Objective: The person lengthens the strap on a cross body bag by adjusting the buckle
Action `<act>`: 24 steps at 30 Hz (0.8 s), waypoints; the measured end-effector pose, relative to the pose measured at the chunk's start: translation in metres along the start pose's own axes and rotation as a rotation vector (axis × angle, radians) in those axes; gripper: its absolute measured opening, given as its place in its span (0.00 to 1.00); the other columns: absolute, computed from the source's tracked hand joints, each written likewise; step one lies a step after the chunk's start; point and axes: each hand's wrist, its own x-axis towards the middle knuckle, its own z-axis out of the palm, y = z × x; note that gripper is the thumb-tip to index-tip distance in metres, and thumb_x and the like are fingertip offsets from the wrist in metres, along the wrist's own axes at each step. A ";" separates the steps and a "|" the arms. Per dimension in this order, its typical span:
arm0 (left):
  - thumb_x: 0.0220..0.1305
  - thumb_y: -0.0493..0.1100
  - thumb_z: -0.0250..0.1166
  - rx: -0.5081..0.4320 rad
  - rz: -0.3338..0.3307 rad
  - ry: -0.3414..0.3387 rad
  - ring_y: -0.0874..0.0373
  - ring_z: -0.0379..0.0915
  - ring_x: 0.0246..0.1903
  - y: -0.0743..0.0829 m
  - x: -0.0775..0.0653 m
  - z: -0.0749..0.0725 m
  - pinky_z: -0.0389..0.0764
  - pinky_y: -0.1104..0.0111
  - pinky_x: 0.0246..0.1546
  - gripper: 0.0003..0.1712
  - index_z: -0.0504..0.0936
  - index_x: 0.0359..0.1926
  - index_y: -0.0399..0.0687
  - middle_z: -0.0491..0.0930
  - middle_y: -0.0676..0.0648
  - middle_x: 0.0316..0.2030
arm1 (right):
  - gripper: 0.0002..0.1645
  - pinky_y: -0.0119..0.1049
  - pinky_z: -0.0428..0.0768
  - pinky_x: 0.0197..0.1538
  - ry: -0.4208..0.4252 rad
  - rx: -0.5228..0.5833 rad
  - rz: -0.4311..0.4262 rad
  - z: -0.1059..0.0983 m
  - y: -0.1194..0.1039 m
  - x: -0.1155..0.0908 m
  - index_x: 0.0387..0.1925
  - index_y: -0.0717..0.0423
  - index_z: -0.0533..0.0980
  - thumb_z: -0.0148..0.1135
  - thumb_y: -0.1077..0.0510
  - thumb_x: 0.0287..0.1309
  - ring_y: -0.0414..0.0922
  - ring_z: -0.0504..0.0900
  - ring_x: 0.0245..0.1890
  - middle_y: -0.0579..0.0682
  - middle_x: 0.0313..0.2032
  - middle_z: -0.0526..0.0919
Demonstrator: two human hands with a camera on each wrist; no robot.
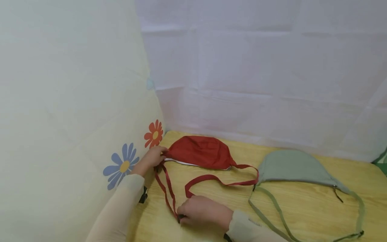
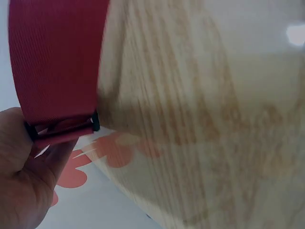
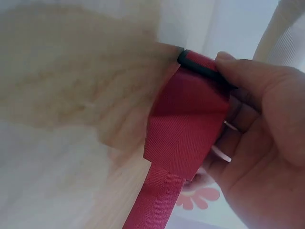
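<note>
A red waist bag (image 1: pixel 199 151) lies toward the back of the wooden table, its white-edged zip side facing front. My left hand (image 1: pixel 154 156) is at the bag's left end and grips the strap there. In the left wrist view, the red strap (image 2: pixel 59 62) passes through a dark slider (image 2: pixel 96 121) beside my fingers. Lower down, my right hand (image 1: pixel 208 211) pinches a black buckle (image 3: pixel 202 69) at the near end of a doubled length of strap. From that buckle the folded red webbing (image 3: pixel 183 138) hangs down. Another strap section (image 1: pixel 208 177) curves from the bag's right end to my right hand.
A grey-green waist bag (image 1: pixel 294 166) lies on the right of the wooden table (image 1: pixel 229 195), its strap (image 1: pixel 278 208) looped toward the front edge. White cloth (image 1: pixel 242 67) stands behind, and a flower-printed cloth (image 1: pixel 75 101) stands close along the left.
</note>
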 end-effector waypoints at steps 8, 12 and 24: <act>0.67 0.29 0.60 -0.003 -0.070 0.048 0.40 0.80 0.47 0.002 -0.005 0.001 0.79 0.48 0.51 0.14 0.84 0.52 0.36 0.85 0.36 0.45 | 0.05 0.17 0.66 0.32 -0.074 0.060 -0.133 0.001 -0.017 -0.004 0.35 0.42 0.78 0.62 0.51 0.70 0.26 0.68 0.24 0.30 0.25 0.72; 0.67 0.29 0.60 -0.011 -0.081 0.067 0.39 0.80 0.48 0.003 -0.006 0.003 0.79 0.48 0.52 0.14 0.84 0.52 0.35 0.85 0.36 0.46 | 0.05 0.18 0.65 0.32 -0.076 0.078 -0.129 0.000 -0.017 -0.010 0.35 0.41 0.78 0.63 0.51 0.70 0.27 0.67 0.24 0.30 0.25 0.71; 0.68 0.30 0.61 -0.026 -0.126 0.111 0.38 0.80 0.48 0.000 -0.004 0.003 0.78 0.47 0.53 0.13 0.84 0.51 0.34 0.85 0.35 0.45 | 0.06 0.18 0.67 0.34 -0.038 0.107 -0.088 0.002 -0.009 -0.008 0.37 0.42 0.78 0.61 0.49 0.72 0.26 0.69 0.27 0.31 0.27 0.73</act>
